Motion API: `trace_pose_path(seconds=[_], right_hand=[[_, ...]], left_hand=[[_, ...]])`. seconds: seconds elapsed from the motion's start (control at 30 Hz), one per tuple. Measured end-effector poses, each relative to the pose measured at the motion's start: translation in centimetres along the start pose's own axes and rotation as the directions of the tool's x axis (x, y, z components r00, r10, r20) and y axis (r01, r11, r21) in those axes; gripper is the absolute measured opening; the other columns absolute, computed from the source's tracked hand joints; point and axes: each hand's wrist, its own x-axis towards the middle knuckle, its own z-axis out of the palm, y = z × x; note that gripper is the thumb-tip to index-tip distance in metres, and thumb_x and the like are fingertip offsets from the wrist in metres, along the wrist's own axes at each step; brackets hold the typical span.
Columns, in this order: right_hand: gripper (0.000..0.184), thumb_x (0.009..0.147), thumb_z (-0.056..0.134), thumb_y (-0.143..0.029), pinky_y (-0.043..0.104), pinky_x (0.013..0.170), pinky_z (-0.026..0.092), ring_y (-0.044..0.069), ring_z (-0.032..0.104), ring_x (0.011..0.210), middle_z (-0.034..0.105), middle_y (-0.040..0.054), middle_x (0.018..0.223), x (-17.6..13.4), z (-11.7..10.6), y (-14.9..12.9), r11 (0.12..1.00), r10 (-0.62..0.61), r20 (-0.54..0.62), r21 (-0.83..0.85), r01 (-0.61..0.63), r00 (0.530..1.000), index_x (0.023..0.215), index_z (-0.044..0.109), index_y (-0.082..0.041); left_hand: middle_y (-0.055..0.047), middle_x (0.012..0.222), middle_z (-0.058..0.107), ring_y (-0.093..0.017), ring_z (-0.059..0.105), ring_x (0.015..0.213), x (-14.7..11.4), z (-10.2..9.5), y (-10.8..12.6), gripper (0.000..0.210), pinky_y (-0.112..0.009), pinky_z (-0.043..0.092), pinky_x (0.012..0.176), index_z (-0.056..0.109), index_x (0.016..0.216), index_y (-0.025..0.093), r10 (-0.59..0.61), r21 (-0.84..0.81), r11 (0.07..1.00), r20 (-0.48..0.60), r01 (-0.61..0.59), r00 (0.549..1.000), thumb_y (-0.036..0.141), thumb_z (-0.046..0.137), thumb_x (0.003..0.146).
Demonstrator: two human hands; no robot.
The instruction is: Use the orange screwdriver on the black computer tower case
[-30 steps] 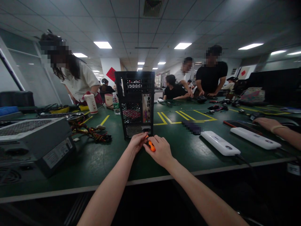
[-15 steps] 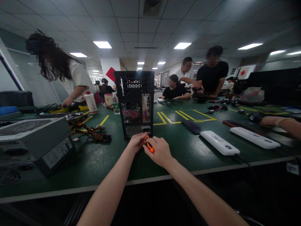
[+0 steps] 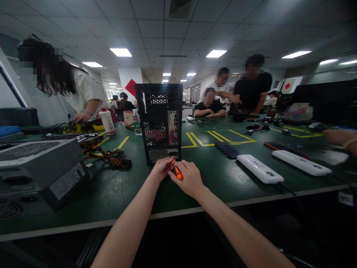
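Black perforated-metal PC tower [image 3: 163, 123] upright at 12 o'clock, ports [image 3: 175, 121] facing me. Right hand [image 3: 190, 176] fingers clamped on orange-and-black tool handle [image 3: 178, 173], tower's 5 o'clock. Left hand [image 3: 162, 167] alongside; can't tell finger grip.

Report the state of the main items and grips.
Right grip: closed on orange-handled tool
Left grip: beside tool's front end, hold unclear
Computer case: upright, ported side toward camera
Cable bundle: loose, tangled
Grey housing: mesh side up
White tumbler: upright, red lid on
Water bottle: upright
White devices: lying flat
Ceiling lights: lit
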Motion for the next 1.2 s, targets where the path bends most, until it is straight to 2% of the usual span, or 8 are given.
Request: trace_pose_path(seconds=[0.1, 0.27, 0.4, 0.53, 0.6, 0.8, 1.03, 1.2], right_hand=[[0.023, 0.080, 0.039, -0.032, 0.025, 0.063, 0.028, 0.012, 0.045, 0.065, 0.056, 0.0016, 0.077, 0.0, 0.3, 0.1, 0.999, 0.022, 0.012, 0.024, -0.022, 1.000, 0.095, 0.049, -0.017], [0.012, 0.074, 0.045, -0.024, 0.026, 0.065, 0.027, 0.014, 0.044, 0.070, 0.053, 0.0024, 0.076, 0.0, 0.4, 0.1, 0.998, -0.068, 0.011, -0.017, 0.068, 0.998, 0.080, 0.054, -0.019], [0.013, 0.075, 0.043, -0.026, 0.026, 0.065, 0.026, 0.014, 0.044, 0.072, 0.052, 0.0035, 0.077, 0.3, 0.1, 0.0, 0.996, -0.084, 0.001, -0.026, 0.084, 0.996, 0.076, 0.055, -0.019], [0.024, 0.081, 0.038, -0.036, 0.024, 0.063, 0.027, 0.012, 0.048, 0.067, 0.056, 0.0024, 0.075, 0.3, 0.1, -0.1, 1.000, -0.028, 0.010, -0.006, 0.028, 1.000, 0.089, 0.053, -0.018], [0.024, 0.081, 0.037, -0.034, 0.023, 0.060, 0.026, 0.011, 0.048, 0.062, 0.058, 0.0013, 0.074, 0.4, 0.1, -0.2, 1.000, 0.007, 0.023, -0.006, -0.007, 1.000, 0.095, 0.050, -0.018], [0.012, 0.078, 0.041, -0.025, 0.023, 0.061, 0.026, 0.011, 0.047, 0.063, 0.056, 0.0000, 0.070, 1.0, -0.5, -0.3, 0.998, 0.029, 0.053, -0.065, -0.025, 0.998, 0.079, 0.050, -0.018], [0.017, 0.077, 0.045, -0.027, 0.025, 0.063, 0.032, 0.013, 0.048, 0.071, 0.052, 0.0017, 0.081, 1.5, -1.8, -1.1, 0.997, 0.051, 0.121, -0.067, -0.043, 0.991, 0.091, 0.050, -0.020], [0.020, 0.075, 0.045, -0.016, 0.026, 0.069, 0.038, 0.015, 0.046, 0.082, 0.046, 0.0063, 0.097, 1.2, -2.0, -1.5, 0.995, -0.055, 0.179, -0.071, 0.069, 0.982, 0.095, 0.047, -0.019]], left_hand=[[-0.006, 0.066, 0.060, -0.010, 0.056, 0.057, 0.0, 0.2, 0.1, 0.011, -0.019, 0.045, 0.051, 0.061, 0.077, 0.008, -0.002, -0.032, 0.999, 0.008, 0.002, 1.000, 0.008, 0.057, 0.067], [-0.006, 0.065, 0.060, -0.010, 0.055, 0.054, -0.4, 0.4, 0.2, 0.015, -0.019, 0.044, 0.047, 0.061, 0.079, 0.008, -0.017, 0.029, 0.999, 0.018, 0.016, 1.000, 0.018, 0.060, 0.067], [-0.006, 0.066, 0.060, -0.008, 0.054, 0.052, -0.4, 0.4, 0.3, 0.015, -0.018, 0.043, 0.048, 0.062, 0.079, 0.008, 0.001, 0.046, 0.999, 0.008, -0.001, 1.000, 0.015, 0.061, 0.066], [-0.005, 0.063, 0.060, -0.008, 0.054, 0.051, -0.2, 0.5, 0.4, 0.012, -0.018, 0.043, 0.047, 0.062, 0.079, 0.007, -0.023, -0.007, 1.000, -0.030, 0.023, 0.999, 0.011, 0.058, 0.068], [-0.005, 0.061, 0.059, -0.009, 0.055, 0.052, -0.2, 0.6, 0.5, 0.010, -0.018, 0.044, 0.048, 0.061, 0.077, 0.007, -0.025, -0.028, 0.999, -0.047, 0.023, 0.999, 0.009, 0.056, 0.069], [-0.005, 0.064, 0.061, -0.010, 0.056, 0.054, -0.1, 0.4, 0.3, 0.017, -0.020, 0.045, 0.050, 0.062, 0.081, 0.008, -0.031, 0.009, 0.999, -0.026, 0.031, 0.999, 0.017, 0.061, 0.066], [-0.005, 0.063, 0.061, -0.010, 0.056, 0.054, 0.4, 0.0, 0.0, 0.016, -0.020, 0.045, 0.050, 0.062, 0.077, 0.008, 0.006, -0.007, 1.000, -0.067, -0.006, 0.998, 0.016, 0.063, 0.064], [-0.005, 0.062, 0.060, -0.009, 0.055, 0.052, -0.1, 0.5, 0.3, 0.010, -0.019, 0.044, 0.048, 0.059, 0.067, 0.007, 0.006, -0.045, 0.999, -0.058, -0.009, 0.998, 0.013, 0.064, 0.062]])
